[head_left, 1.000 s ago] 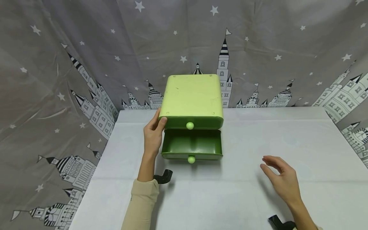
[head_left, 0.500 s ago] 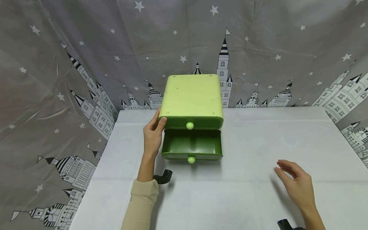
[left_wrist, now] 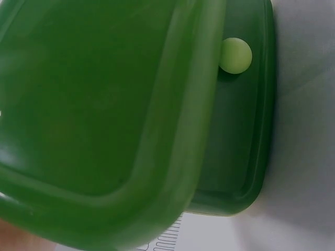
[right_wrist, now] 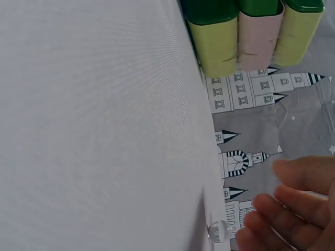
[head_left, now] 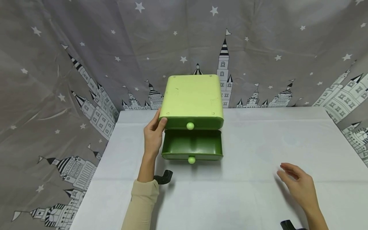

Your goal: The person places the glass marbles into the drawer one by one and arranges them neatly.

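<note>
A small green drawer cabinet [head_left: 192, 95] stands at the back of the table. My left hand [head_left: 153, 137] holds its front left corner, thumb on the front edge and fingers along the side. The top drawer front [head_left: 175, 123], with a round light-green knob, is closed. Below it an open drawer [head_left: 192, 142] sticks out with nothing visible inside. The left wrist view shows green drawer fronts [left_wrist: 89, 104] close up and a knob [left_wrist: 235, 55]. My right hand [head_left: 300, 185] hovers over the table's right side, fingers loosely curved and holding nothing.
A white cloth covers the table [head_left: 230, 195]. A grey curtain [head_left: 258, 64] with castles and stars hangs behind it. The right wrist view shows light-green and pink cabinet tiers [right_wrist: 259, 42] and a small clear round thing [right_wrist: 220, 231] near the table edge.
My right hand has moved right and slightly toward me, away from the cabinet. The left hand, the cabinet and the pulled-out drawer stay as they were.
</note>
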`<move>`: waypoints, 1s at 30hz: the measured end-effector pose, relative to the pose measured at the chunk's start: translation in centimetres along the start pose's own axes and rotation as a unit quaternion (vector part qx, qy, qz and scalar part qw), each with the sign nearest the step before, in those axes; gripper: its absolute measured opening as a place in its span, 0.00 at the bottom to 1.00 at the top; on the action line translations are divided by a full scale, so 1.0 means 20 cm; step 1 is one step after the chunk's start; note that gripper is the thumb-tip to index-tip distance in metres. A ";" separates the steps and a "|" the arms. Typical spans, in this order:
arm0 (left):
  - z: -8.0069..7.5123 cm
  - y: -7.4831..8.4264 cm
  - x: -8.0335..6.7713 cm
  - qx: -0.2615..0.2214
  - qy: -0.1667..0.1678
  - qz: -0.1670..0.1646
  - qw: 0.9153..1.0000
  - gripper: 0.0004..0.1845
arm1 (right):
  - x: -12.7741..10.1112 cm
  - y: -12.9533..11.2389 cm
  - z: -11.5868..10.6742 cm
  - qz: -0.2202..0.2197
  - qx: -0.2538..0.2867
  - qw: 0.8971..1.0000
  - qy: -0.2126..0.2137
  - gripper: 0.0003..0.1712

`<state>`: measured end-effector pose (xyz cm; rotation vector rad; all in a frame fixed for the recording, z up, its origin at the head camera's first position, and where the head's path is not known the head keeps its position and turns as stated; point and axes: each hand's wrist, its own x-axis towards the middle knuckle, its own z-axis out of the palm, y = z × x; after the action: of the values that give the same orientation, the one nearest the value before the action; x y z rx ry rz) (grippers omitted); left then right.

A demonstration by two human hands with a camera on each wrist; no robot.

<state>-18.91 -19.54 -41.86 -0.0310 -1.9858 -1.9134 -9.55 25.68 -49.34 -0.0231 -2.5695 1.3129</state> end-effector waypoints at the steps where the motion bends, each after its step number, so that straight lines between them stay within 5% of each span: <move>1: 0.00 0.00 0.00 0.000 0.000 -0.001 1.000 0.27 | 0.00 0.01 0.00 0.004 -0.008 1.000 -0.004 0.17; 9: 0.00 -0.02 0.00 0.013 0.003 0.004 1.000 0.28 | -0.02 0.05 0.01 0.004 -0.086 0.996 -0.023 0.18; 25: 0.00 -0.01 0.01 0.005 -0.003 -0.002 1.000 0.26 | -0.07 0.08 0.00 0.014 -0.120 0.992 -0.038 0.17; 30: 0.02 0.07 -0.01 0.007 -0.002 -0.009 1.000 0.26 | -0.08 0.08 0.01 0.008 -0.119 0.992 -0.033 0.15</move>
<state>-18.40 -19.02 -40.58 -0.0135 -2.0090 -1.9125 -8.28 26.26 -51.12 -0.0458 -2.7719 1.0215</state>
